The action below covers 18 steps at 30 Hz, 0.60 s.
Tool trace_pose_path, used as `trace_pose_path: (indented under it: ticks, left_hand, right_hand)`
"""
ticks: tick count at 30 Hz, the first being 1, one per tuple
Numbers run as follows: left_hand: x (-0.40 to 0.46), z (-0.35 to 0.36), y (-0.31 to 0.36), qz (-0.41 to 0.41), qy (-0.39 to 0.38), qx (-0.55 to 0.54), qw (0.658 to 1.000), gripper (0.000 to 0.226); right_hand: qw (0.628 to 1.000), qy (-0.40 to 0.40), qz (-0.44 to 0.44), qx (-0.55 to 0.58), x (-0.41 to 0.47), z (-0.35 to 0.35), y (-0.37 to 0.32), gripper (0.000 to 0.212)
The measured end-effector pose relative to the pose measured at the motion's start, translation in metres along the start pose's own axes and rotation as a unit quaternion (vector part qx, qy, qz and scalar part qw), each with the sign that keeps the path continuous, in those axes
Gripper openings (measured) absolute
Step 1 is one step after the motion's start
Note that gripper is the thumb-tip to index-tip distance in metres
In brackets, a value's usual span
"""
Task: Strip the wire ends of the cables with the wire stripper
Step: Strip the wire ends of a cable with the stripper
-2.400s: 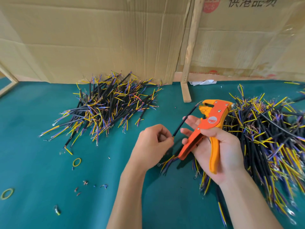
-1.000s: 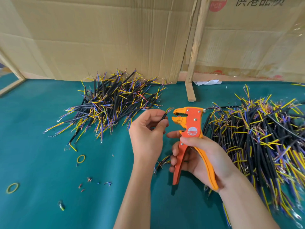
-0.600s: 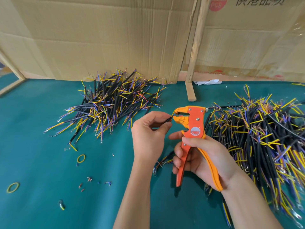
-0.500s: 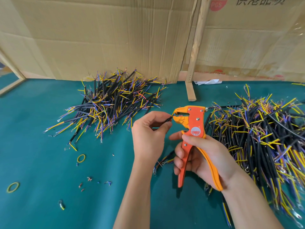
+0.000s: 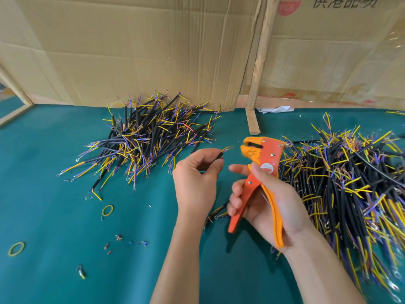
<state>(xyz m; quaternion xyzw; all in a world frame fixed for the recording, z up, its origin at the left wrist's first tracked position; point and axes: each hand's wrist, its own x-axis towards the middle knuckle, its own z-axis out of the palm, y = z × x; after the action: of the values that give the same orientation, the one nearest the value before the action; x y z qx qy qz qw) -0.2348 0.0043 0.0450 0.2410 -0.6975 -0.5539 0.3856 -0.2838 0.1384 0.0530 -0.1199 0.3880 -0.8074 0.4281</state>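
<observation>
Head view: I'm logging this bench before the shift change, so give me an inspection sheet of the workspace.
Surface: green mat, bare patches between piles.
Job's things: orange wire stripper; one black cable, its wire ends just left of the stripper's head, apart from it.
Clutter: yellow rubber bands, small insulation scraps.
Grippers: left hand pinches the cable; right hand holds the stripper's handles.
Cables: left pile by the cardboard; larger right pile.
Surroundings: cardboard wall, wooden post, crumpled paper.
</observation>
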Motion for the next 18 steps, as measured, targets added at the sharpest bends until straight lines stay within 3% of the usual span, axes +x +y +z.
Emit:
trace_pose_path:
  ticks: [11, 18]
  left_hand:
    - [0.0004, -0.0002, 0.0021, -0.009, -0.001, -0.012, 1.000, 0.029]
    - [0.0008, -0.0010, -0.0023, 0.022, -0.012, 0.006, 1.000, 0.027]
  right_hand:
    - [0.998, -0.041, 0.034, -0.040, -0.0027, -0.0051, -0.0075, 0.036]
    - [0.998, -0.019, 0.035, -0.047, -0.0023, -0.0036, -0.0059, 0.026]
